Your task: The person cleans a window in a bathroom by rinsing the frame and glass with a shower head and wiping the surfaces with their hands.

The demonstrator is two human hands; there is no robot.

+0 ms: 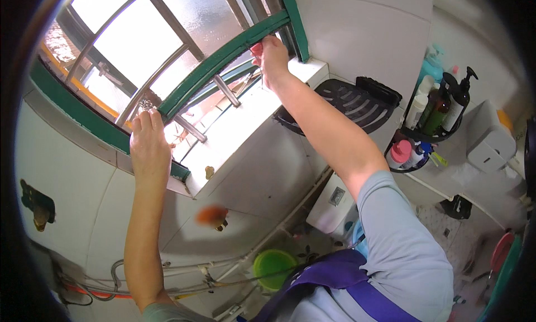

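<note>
My left hand (148, 144) is closed over the left end of the green window rail (217, 62), fingers on top. Farther along the same rail, my right hand (274, 56) reaches to its underside near the right jamb, fingers bent. Something reddish shows at those fingertips; glare hides whether it is a held item or just the skin. Short metal bars (226, 90) join the rail to the bright white sill (247, 116). Behind the rail are curved metal window bars (161, 70) and glass panes.
A black slotted shelf (351, 102) hangs right of the window, under my right arm. Beyond it, a corner rack (435, 135) holds several pump bottles. A blurred orange thing (211, 215) is by a wall tap. Below are hoses (184, 286) and a green basin (274, 269).
</note>
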